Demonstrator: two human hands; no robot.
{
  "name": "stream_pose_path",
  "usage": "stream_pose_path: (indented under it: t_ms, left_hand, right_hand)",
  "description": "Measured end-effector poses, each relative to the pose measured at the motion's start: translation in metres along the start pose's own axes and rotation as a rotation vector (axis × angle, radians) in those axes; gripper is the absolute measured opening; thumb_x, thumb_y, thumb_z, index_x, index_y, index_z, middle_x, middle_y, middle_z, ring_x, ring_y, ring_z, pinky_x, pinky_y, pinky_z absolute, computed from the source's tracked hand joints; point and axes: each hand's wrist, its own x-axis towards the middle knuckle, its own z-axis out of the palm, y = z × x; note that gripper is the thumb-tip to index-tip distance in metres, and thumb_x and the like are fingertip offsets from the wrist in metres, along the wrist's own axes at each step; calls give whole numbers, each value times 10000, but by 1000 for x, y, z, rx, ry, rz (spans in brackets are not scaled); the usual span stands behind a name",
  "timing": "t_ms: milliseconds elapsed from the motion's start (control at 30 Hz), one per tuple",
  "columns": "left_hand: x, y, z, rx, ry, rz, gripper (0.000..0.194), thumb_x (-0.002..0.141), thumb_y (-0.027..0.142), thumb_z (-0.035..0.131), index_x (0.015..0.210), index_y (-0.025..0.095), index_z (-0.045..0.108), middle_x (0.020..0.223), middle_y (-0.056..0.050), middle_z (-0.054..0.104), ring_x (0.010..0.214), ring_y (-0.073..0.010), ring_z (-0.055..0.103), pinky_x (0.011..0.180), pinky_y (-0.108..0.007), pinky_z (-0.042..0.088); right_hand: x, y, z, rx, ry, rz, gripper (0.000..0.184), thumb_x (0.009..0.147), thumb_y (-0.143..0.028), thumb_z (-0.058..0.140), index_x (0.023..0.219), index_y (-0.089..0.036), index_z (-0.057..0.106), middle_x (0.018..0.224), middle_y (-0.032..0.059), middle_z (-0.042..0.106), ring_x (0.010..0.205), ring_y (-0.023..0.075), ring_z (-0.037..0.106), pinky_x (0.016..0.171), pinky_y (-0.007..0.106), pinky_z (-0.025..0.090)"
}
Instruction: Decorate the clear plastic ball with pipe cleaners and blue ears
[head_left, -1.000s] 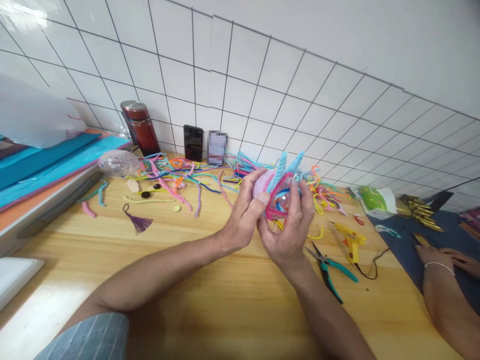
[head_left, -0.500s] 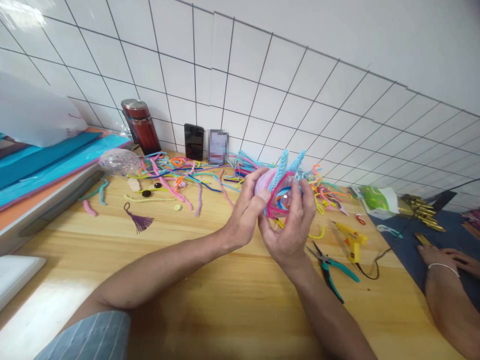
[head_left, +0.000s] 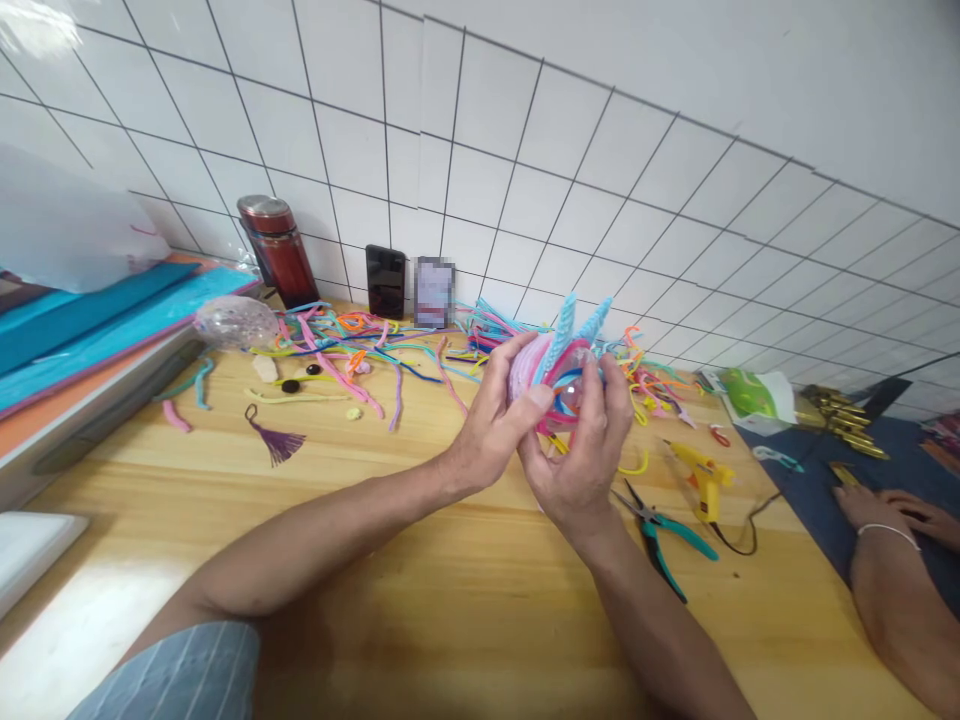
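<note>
Wall: tiled (head_left: 345, 130), behind a wooden bench (head_left: 360, 620).
Fuzzy craft piece (head_left: 526, 366): raised over the bench between both hands.
Fingers: left hand (head_left: 484, 440) closed around the lilac side, right hand (head_left: 577, 480) cupping the pink-rimmed side.
Feel: probably light, soft, springy; the blue spikes (head_left: 559, 330) likely bend, so best gripped by its round body.
Room: pipe cleaners (head_left: 330, 358) crowd the wall side; pliers (head_left: 650, 548) and glue gun (head_left: 706, 492) flank the right arm; bare wood nearer the body.

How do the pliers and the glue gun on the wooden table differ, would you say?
The pliers have teal handles, while the glue gun is yellow. The glue gun trails a dark cord; the pliers have none. Both lie right of the right hand.
</note>
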Motion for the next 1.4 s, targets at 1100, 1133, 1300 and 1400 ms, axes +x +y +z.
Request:
stream_pose_path:
  t_ms: [1100, 1133, 1300, 1400]
  left_hand:
    - [6, -15, 13, -562, -118, -527, 556, 741, 591, 922, 1120, 219, 758, 1278, -86, 851, 1393, -407, 746, 1160, -542, 628]
    - [6, -13, 14, -564, -118, -538, 529, 730, 574, 932, 1081, 217, 761, 1255, -86, 861, 1404, -415, 742, 1174, -555, 624]
    - [5, -14, 13, -564, -114, -568, 502, 691, 559, 965, 1012, 226, 770, 1117, -70, 891, 1410, -431, 747, 1199, -594, 614]
    - [5, -20, 9, -550, -129, -571, 495, 716, 593, 933, 1007, 224, 776, 1140, -86, 892, 1417, -447, 741, 1189, -614, 618]
  right_hand:
    - [-25, 40, -67, 439, 20, 542, 241, 1044, -410, 764, 1212, -245, 815, 1267, 110, 847, 1165, 253, 815, 974, 462, 698]
    - [-26, 40, -68, 444, 18, 553, 251, 1035, -416, 774, 1212, -242, 813, 1249, 105, 848, 1097, 235, 815, 917, 425, 697]
    - [-31, 39, -71, 416, -19, 523, 287, 1014, -343, 802, 1293, -276, 819, 1187, 53, 847, 966, 188, 766, 857, 371, 655]
    - [-30, 37, -74, 401, -50, 460, 337, 1013, -281, 789, 1349, -297, 817, 1165, 41, 837, 982, 193, 753, 832, 362, 636]
